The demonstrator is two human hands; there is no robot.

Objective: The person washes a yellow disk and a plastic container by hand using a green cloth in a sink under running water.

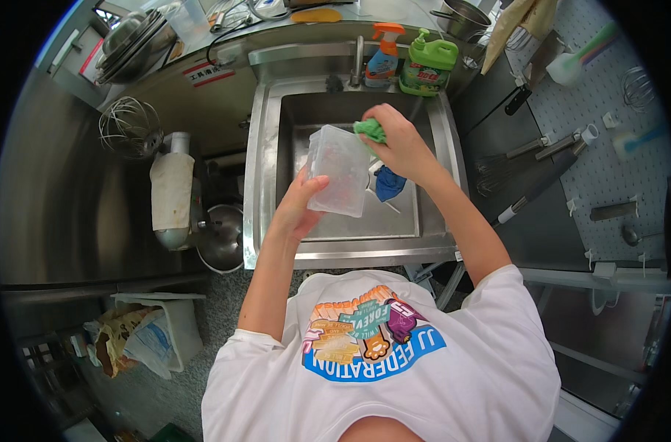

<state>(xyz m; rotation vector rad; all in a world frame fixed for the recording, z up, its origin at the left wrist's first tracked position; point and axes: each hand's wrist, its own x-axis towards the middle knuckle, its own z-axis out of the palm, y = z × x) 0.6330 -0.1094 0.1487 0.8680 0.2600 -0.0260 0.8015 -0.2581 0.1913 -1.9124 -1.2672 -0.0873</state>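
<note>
My left hand (305,201) grips a translucent plastic container (341,171) by its near left side, tilted above the stainless steel sink (357,246). At the container's far right corner, my right hand (393,138) holds a crumpled green scrubbing cloth or pad (370,130). Below my right wrist, a blue cloth (389,183) lies in the sink beside some thin metal pieces, which are partly hidden. The faucet (358,61) stands at the sink's far edge, and a dark scouring pad (334,84) lies to its left.
A spray bottle (383,55) and a green pump bottle (428,63) stand behind the sink. On the left are a stand mixer (172,190) and a metal bowl (220,237). Whisks (495,171) and a cleaver (542,58) hang at the right. A waste bin (189,331) stands lower left.
</note>
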